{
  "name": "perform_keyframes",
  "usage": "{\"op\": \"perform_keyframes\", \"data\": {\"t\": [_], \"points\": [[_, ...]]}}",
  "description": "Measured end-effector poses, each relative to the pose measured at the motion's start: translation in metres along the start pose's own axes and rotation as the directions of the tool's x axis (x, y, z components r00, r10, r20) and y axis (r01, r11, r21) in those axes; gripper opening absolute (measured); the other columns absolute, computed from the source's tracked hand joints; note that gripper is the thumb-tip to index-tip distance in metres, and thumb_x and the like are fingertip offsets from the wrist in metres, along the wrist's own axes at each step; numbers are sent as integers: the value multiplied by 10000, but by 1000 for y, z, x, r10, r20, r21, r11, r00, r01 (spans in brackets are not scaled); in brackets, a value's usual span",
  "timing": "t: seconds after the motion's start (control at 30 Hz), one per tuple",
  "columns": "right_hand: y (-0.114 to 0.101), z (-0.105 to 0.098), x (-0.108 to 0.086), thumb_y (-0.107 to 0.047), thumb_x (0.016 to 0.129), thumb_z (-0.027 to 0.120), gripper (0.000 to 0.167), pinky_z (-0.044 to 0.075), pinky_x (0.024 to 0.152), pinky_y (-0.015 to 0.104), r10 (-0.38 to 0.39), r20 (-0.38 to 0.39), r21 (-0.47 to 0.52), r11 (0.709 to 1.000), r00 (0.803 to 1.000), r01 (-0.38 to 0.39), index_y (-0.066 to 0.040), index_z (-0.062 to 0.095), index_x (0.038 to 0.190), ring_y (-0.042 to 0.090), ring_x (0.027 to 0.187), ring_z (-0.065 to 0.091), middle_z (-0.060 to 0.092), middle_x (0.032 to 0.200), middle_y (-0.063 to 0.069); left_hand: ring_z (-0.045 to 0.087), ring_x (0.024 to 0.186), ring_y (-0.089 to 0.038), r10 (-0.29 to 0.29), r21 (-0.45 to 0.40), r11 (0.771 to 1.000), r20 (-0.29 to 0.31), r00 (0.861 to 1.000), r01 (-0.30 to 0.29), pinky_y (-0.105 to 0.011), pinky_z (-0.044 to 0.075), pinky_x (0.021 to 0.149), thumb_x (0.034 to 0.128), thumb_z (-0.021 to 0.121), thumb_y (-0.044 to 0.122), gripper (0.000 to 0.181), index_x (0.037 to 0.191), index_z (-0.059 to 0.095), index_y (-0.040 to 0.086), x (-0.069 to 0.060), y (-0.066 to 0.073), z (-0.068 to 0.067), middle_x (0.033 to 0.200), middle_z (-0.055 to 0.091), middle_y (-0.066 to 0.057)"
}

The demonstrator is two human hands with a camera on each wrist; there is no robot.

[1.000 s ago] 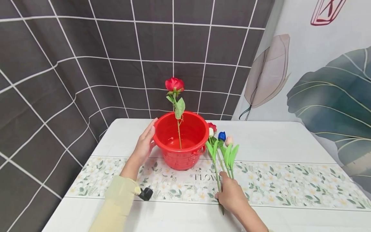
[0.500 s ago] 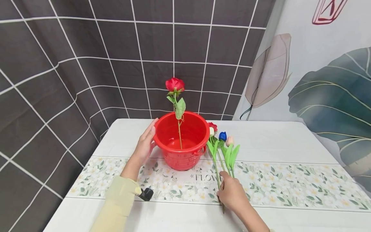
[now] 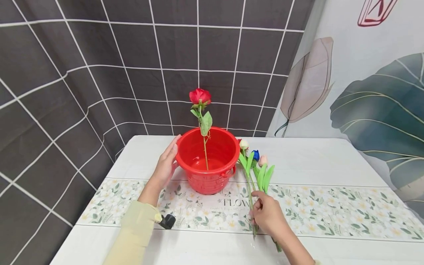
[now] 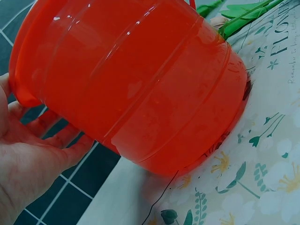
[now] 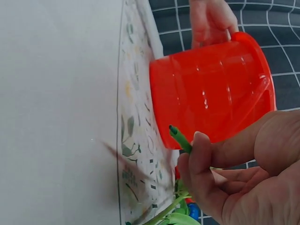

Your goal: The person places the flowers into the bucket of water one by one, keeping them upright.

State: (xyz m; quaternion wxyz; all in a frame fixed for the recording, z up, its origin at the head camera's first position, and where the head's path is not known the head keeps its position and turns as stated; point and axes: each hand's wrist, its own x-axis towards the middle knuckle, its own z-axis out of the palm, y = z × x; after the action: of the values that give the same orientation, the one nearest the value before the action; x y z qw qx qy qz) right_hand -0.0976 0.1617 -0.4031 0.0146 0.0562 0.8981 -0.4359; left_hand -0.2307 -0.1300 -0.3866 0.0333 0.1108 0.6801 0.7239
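A red plastic bucket point(image 3: 208, 184) stands upright on the table, with one red artificial rose point(image 3: 200, 96) leaning upright inside it. My left hand point(image 3: 164, 165) rests against the bucket's left side near the rim, fingers extended; in the left wrist view that hand point(image 4: 33, 154) lies along the outer wall. My right hand point(image 3: 269, 215) pinches the stem of a white tulip point(image 3: 244, 144), its head slightly raised. In the right wrist view the green stem end point(image 5: 180, 138) sticks out between thumb and finger. Beside it lie a blue flower point(image 3: 255, 155), a pink tulip point(image 3: 263, 160) and a mostly hidden red flower.
A floral printed strip point(image 3: 318, 209) crosses the white table point(image 3: 318, 158). Behind the table hangs a dark cloth point(image 3: 159, 48) with white grid lines, and a leaf-patterned cloth point(image 3: 374, 110) at right. A small black device point(image 3: 167, 221) sits at my left wrist.
My right hand has risen slightly and shifted a little right with the white tulip, whose head has moved up over the red flower. The left hand and bucket have stayed put.
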Motion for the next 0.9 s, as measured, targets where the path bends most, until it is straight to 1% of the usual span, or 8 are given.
{"op": "perform_keyframes", "data": {"t": [0.17, 0.3, 0.47, 0.7, 0.8, 0.9], "points": [[-2, -5, 1, 129, 806, 645, 521, 472, 462, 247, -11, -29, 58, 998, 1000, 13, 60, 509, 1305, 160, 544, 591, 546, 712, 47, 340, 1371, -232, 0, -2, 1000, 1, 1000, 0, -492, 381, 1063, 1040, 371, 349, 506, 1527, 270, 260, 0, 1, 0, 1532, 316, -3], [-2, -8, 4, 137, 803, 653, 552, 510, 490, 249, -31, -54, 108, 994, 998, 36, 59, 488, 1324, 178, 571, 596, 570, 735, 62, 340, 1372, -239, 3, 1, 1000, 3, 1000, -3, -500, 381, 1059, 1041, 364, 347, 510, 1531, 261, 247, 0, 0, 0, 1533, 316, -9], [-4, -10, 7, 156, 820, 614, 541, 546, 531, 278, -27, -87, 172, 984, 996, 42, 43, 481, 1332, 174, 585, 600, 590, 771, 92, 339, 1373, -241, 1, 1, 1000, 2, 1000, -1, -501, 375, 1064, 1043, 356, 351, 501, 1528, 270, 257, 0, 0, 0, 1535, 315, -9], [-9, -16, 13, 100, 848, 629, 530, 571, 584, 338, -5, -118, 259, 965, 993, 36, -12, 484, 1345, 186, 592, 635, 617, 816, 127, 336, 1373, -235, -4, 3, 1000, -2, 1000, 4, -498, 378, 1063, 1041, 364, 352, 493, 1521, 283, 278, -1, 1, 0, 1535, 315, 0], [-12, -19, 16, 99, 853, 631, 527, 576, 603, 323, -22, -134, 291, 955, 991, 61, 1, 478, 1348, 167, 608, 628, 617, 826, 138, 338, 1372, -237, -7, 4, 1000, -3, 1000, 7, -500, 378, 1063, 1042, 362, 346, 493, 1523, 280, 272, -1, 1, 1, 1534, 316, 0], [-15, -20, 18, 95, 851, 643, 531, 579, 617, 328, -33, -160, 310, 947, 987, 82, -14, 487, 1346, 149, 613, 622, 617, 826, 142, 338, 1373, -235, -9, 4, 1000, -3, 1000, 9, -497, 378, 1063, 1045, 359, 338, 493, 1525, 275, 264, -1, 2, 1, 1534, 316, 1]]}}
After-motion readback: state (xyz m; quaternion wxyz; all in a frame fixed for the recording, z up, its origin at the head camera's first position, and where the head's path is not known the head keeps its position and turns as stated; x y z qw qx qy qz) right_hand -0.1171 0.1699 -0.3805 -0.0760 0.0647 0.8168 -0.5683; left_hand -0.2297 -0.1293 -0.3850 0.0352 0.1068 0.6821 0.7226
